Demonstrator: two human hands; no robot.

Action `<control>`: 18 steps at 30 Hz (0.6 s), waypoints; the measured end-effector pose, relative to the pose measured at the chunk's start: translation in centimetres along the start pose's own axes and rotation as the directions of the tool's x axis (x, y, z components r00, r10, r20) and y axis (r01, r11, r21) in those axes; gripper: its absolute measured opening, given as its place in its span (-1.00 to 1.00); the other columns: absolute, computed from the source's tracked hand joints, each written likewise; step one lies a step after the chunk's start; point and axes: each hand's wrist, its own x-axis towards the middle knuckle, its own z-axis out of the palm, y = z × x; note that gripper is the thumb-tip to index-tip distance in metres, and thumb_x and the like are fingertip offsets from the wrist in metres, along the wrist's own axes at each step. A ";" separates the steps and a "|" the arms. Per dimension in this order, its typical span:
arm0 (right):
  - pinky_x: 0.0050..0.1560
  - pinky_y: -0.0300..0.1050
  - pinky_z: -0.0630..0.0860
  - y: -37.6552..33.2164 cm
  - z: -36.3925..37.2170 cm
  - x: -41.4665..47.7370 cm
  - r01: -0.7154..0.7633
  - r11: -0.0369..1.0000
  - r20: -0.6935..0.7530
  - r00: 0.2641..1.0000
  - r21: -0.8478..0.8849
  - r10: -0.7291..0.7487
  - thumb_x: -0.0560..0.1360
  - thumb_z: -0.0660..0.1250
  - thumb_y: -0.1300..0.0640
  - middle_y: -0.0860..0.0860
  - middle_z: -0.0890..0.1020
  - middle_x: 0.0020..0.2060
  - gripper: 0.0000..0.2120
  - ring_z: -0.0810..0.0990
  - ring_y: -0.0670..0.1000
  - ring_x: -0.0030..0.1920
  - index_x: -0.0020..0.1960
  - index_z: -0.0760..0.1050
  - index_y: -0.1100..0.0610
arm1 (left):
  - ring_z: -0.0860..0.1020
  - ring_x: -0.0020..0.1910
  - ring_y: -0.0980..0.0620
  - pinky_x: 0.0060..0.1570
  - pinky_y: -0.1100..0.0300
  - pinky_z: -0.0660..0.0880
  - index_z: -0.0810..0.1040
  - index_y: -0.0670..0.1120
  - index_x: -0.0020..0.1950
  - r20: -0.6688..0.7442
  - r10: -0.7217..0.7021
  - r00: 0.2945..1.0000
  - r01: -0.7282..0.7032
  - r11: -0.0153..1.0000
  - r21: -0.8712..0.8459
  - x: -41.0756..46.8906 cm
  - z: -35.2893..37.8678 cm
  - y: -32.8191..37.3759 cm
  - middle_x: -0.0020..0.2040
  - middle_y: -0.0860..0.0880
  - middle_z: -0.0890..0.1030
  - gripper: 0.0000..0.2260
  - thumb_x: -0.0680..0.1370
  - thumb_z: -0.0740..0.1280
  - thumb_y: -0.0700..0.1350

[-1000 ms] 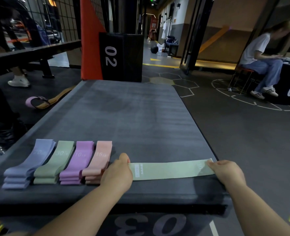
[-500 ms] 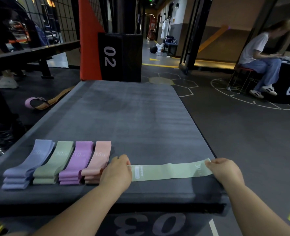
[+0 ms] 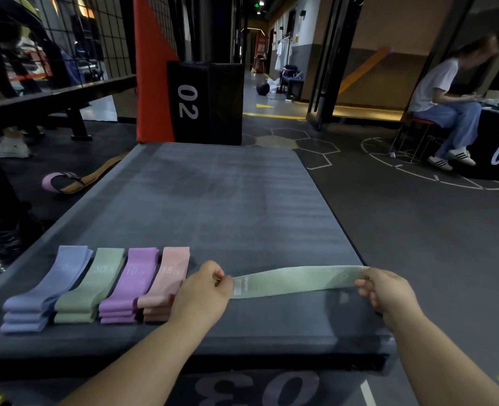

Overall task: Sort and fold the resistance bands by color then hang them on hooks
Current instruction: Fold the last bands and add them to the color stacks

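A pale green resistance band (image 3: pixel 295 280) is stretched flat between my hands, lifted a little above the grey mat (image 3: pixel 227 206). My left hand (image 3: pixel 202 291) pinches its left end and my right hand (image 3: pixel 387 291) pinches its right end. To the left lie folded stacks in a row: blue-lilac bands (image 3: pixel 46 291), green bands (image 3: pixel 91 285), purple bands (image 3: pixel 128 284) and pink bands (image 3: pixel 166 281). My left hand partly covers the pink stack. No hooks are in view.
The mat lies on a black box marked 03 (image 3: pixel 257 388). Behind it stand a black box marked 02 (image 3: pixel 207 101) and an orange pad (image 3: pixel 151 68). A pink and tan strap (image 3: pixel 66 181) lies on the floor left. A seated person (image 3: pixel 444 101) is far right.
The green band lay flat on the mat before. Both hands have now raised its ends, so it hangs slightly bowed above the mat.
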 end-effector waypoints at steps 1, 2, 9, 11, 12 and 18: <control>-0.62 -0.32 0.25 -0.1 0.0 -0.1 -0.027 0.998 0.010 1.000 0.061 0.027 0.54 0.21 0.12 0.12 0.65 -0.29 -0.81 0.46 0.03 -0.37 -0.15 0.52 0.19 | 0.63 -0.23 -0.01 -0.08 0.03 0.55 0.37 0.11 -0.18 -0.014 0.008 1.000 -0.008 1.000 -0.025 0.0 0.0 0.1 -0.21 0.10 0.64 -0.76 0.44 0.15 0.26; -0.59 -0.31 0.25 -0.3 0.0 -0.2 -0.051 0.992 0.037 0.998 0.113 0.047 0.55 0.20 0.08 0.13 0.65 -0.29 -0.78 0.46 0.04 -0.38 -0.18 0.49 0.18 | 0.63 -0.24 -0.01 -0.08 0.03 0.55 0.37 0.11 -0.19 -0.023 0.012 1.000 -0.012 0.999 -0.042 0.1 0.0 0.1 -0.21 0.09 0.64 -0.70 0.41 0.14 0.33; -0.42 -0.18 0.39 0.5 0.1 0.1 0.045 0.999 0.063 0.997 -0.023 -0.044 0.46 0.43 0.23 0.08 0.56 -0.36 -0.93 0.44 0.02 -0.43 -0.14 0.55 0.18 | 0.57 -0.24 0.03 -0.25 0.17 0.45 0.37 0.01 -0.19 -0.104 0.018 0.994 -0.022 0.999 -0.039 -0.2 0.1 0.2 -0.29 0.06 0.60 -0.78 0.48 0.39 0.04; -0.39 -0.16 0.42 0.6 0.3 -0.1 0.075 0.996 0.083 0.994 -0.040 -0.071 0.45 0.42 0.30 0.08 0.58 -0.27 -0.90 0.44 0.01 -0.41 -0.15 0.53 0.15 | 0.54 -0.25 0.03 -0.34 0.24 0.35 0.37 -0.01 -0.16 -0.133 0.035 0.991 -0.035 0.999 -0.002 -0.2 0.1 0.1 -0.28 0.04 0.59 -0.81 0.48 0.38 -0.02; -0.36 -0.15 0.43 0.7 0.4 -0.2 0.099 0.994 0.091 0.991 -0.035 -0.096 0.45 0.42 0.32 0.06 0.59 -0.23 -0.87 0.45 0.01 -0.39 -0.16 0.52 0.14 | 0.53 -0.26 0.02 -0.34 0.23 0.35 0.36 -0.01 -0.16 -0.141 0.043 0.989 -0.043 0.999 0.005 -0.1 0.2 0.1 -0.28 0.02 0.59 -0.81 0.47 0.38 -0.04; -0.18 -0.03 0.43 0.7 1.4 -1.5 0.272 0.942 0.156 0.957 -0.197 -0.243 0.44 0.39 0.32 -0.01 0.57 -0.30 -0.82 0.44 0.04 -0.36 -0.19 0.46 0.09 | 0.51 -0.27 -0.04 -0.26 0.10 0.43 0.28 0.02 -0.14 -0.177 0.164 0.970 -0.145 0.983 0.113 -0.2 0.2 -0.6 -0.29 0.01 0.52 -0.81 0.48 0.31 -0.09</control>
